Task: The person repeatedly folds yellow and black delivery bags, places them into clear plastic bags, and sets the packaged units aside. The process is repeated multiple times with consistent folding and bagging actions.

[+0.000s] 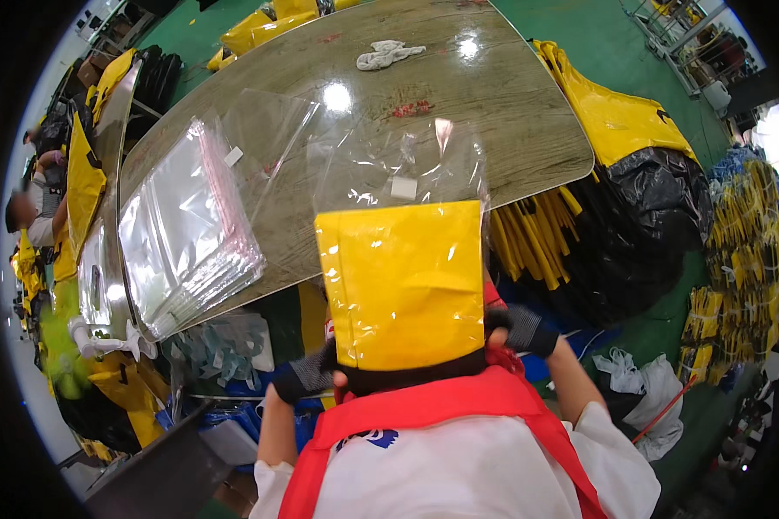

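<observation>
A folded yellow item with a black lower edge sits inside a clear plastic bag in front of my chest. The bag's loose top lies over the table edge, with a small white label on it. In a dark fingerless glove, my left hand grips the lower left side of the packed item. My right hand, gloved alike, holds its lower right side. Parts of the fingers on both hands are hidden behind the item.
A stack of clear plastic bags lies left on the wood-patterned table; a white cloth is at the far side. Yellow and black bags hang at the right. Another person works far left.
</observation>
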`<state>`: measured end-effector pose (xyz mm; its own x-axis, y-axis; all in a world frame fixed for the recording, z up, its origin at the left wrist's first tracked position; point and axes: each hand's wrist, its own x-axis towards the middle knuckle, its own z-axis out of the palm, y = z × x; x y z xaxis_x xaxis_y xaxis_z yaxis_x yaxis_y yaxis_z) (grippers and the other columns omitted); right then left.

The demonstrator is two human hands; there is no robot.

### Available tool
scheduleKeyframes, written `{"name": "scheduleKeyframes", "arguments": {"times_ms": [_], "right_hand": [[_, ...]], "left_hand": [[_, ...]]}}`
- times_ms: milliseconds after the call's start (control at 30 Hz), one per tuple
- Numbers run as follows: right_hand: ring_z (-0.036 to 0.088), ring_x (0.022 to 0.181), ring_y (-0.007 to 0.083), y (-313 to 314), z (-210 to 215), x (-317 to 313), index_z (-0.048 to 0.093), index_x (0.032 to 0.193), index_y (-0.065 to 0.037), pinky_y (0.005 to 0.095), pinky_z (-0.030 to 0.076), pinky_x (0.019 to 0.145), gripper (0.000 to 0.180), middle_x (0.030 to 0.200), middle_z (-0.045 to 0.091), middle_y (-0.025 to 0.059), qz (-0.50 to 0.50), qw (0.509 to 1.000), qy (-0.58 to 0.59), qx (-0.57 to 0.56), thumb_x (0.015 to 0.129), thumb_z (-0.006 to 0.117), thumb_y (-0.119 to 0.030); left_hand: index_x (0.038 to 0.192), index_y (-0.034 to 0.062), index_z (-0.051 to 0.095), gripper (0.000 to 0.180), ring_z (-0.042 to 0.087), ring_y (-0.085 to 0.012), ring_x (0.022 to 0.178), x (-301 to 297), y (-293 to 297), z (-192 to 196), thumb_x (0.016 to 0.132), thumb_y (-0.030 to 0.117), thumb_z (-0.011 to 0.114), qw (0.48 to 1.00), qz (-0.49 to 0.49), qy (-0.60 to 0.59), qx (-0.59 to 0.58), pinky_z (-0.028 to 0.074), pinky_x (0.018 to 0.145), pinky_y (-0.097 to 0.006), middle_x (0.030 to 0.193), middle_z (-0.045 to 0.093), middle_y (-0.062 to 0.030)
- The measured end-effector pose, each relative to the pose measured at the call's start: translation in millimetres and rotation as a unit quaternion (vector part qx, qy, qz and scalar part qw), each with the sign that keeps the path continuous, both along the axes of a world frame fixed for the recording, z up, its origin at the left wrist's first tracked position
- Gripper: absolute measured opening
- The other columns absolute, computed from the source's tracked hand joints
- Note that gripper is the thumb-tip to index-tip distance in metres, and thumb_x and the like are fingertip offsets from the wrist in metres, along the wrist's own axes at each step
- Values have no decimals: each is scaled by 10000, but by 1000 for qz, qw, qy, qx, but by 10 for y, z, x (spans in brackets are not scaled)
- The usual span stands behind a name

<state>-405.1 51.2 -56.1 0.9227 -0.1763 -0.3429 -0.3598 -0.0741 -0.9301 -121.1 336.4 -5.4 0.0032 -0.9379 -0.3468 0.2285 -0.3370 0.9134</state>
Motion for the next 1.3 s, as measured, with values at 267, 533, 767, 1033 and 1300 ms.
{"name": "scheduleKeyframes", "arguments": {"times_ms": [267,533,767,1033,1300], "right_hand": [[551,974,165,201,346,697,521,1179,-2,296,423,871,464,1098,603,70,-272,948,-130,99,798,680,-213],[311,1298,243,475,787,412,224,1385,-17,350,217,1074,1005,1355,400,135,-215,963,-150,58,625,815,-305],[566,1013,238,-139,1716,1295,611,1064,-70,358,438,905,467,1076,608,107,-256,914,-313,-17,673,764,-275],[620,925,185,-606,1831,1306,555,1071,-19,335,491,812,492,1059,623,125,-124,919,-368,-68,667,794,-167],[555,982,250,-570,1220,1437,480,1174,-45,381,463,856,418,1113,562,100,-339,737,-510,286,835,592,-263]], "left_hand": [[1172,5,493,467,588,-211,964,103,-776,-122,853,327,607,952,178,-218,120,471,811,-329,1074,610,-111],[1155,39,502,406,558,-263,942,-573,-526,-226,837,273,596,884,254,-391,-37,451,819,-351,1018,579,-127],[1067,38,527,317,564,-302,814,-361,-1236,-42,815,216,602,713,43,-674,-187,458,737,-355,859,582,-138],[1171,48,545,759,605,-276,805,473,-1480,1894,601,492,778,646,90,-722,-230,477,767,-369,847,609,-119],[1272,75,428,750,546,-341,1040,-102,-1912,1538,680,412,742,614,58,-627,-475,416,907,-403,1162,545,-192]]}}
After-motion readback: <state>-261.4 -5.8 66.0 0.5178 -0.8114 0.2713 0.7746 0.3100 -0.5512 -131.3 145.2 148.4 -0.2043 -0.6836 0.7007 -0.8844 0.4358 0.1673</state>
